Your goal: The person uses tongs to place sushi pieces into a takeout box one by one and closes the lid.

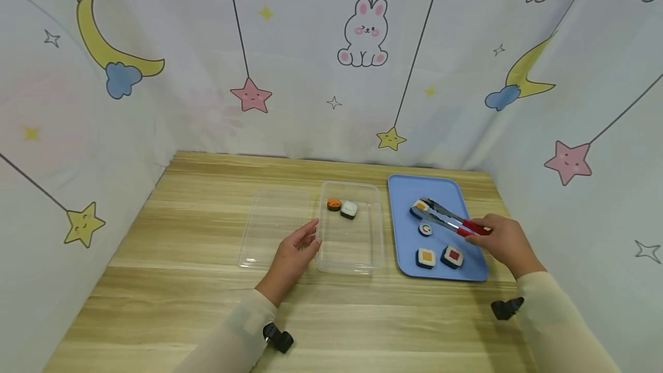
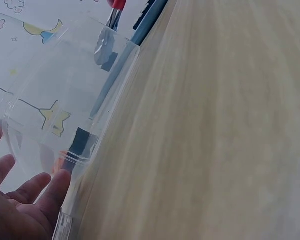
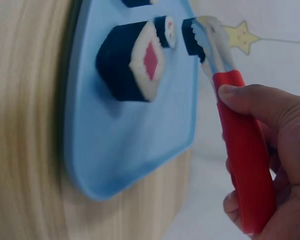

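My right hand (image 1: 505, 240) grips the red handles of metal tongs (image 1: 448, 220). The tongs' tips are at a toy sushi piece (image 1: 417, 208) with an orange-yellow centre, over the blue tray (image 1: 409, 187). Also on the tray are a small round sushi roll (image 1: 425, 229), a square piece with a yellow centre (image 1: 426, 258) and one with a red centre (image 1: 453, 257). With its fingers extended, my left hand (image 1: 292, 255) touches the left side of a clear plastic container (image 1: 349, 246). Inside that container sit an orange-topped piece (image 1: 334, 205) and a white-topped piece (image 1: 349, 209).
A clear plastic lid (image 1: 271, 220) lies on the wooden table (image 1: 207, 235), left of the container. Behind the table and along both sides hangs a white printed curtain (image 1: 311, 131). The container stands between the lid and the tray.
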{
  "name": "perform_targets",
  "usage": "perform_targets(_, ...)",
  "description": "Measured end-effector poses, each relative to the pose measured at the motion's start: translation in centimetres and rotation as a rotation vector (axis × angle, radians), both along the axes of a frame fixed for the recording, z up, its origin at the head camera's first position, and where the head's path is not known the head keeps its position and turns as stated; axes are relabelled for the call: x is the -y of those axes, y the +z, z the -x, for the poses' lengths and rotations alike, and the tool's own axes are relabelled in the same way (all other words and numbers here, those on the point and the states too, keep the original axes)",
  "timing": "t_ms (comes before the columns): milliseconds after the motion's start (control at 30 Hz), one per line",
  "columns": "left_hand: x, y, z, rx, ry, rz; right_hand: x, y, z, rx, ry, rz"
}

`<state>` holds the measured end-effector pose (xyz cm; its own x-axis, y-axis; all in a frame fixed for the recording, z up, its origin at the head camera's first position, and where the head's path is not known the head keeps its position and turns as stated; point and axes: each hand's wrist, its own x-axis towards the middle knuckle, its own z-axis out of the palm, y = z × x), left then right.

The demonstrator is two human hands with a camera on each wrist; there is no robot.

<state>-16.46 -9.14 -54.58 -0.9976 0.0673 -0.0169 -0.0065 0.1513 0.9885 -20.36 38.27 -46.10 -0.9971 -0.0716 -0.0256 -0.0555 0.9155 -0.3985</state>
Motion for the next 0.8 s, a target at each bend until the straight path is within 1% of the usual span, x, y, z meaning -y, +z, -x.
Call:
perform_targets(100, 0.0, 0.0, 0.0, 0.001, -0.003, 0.003, 0.7, 0.8, 0.2, -0.027, 0.018, 0.008)
perform_targets(233, 0.0, 0.0, 0.0, -0.005, -0.004, -0.001, 2.2, 2.4, 0.6, -0.045, 0.043, 0.045)
perform_targets(333, 0.0, -0.2, 0.0, -0.010, 0.003, -0.004, 3.8, 3.7, 1.0, -0.035, 0.061, 0.096)
perform_targets(467, 0.1, -0.3, 0.2, -0.012, 0.011, -0.008, 6.6, 4.9, 1.8, -0.030, 0.113, 0.115)
perform_targets(633, 0.0, -0.3, 0.2, -0.022, 0.013, -0.013, 10.6, 5.1, 3.0, -0.047, 0.249, 0.050)
perform_targets(800, 0.0, -0.3, 0.0, -0.033, 0.003, -0.012, 14.2, 4.6, 3.7, -0.019, 0.362, 0.016)
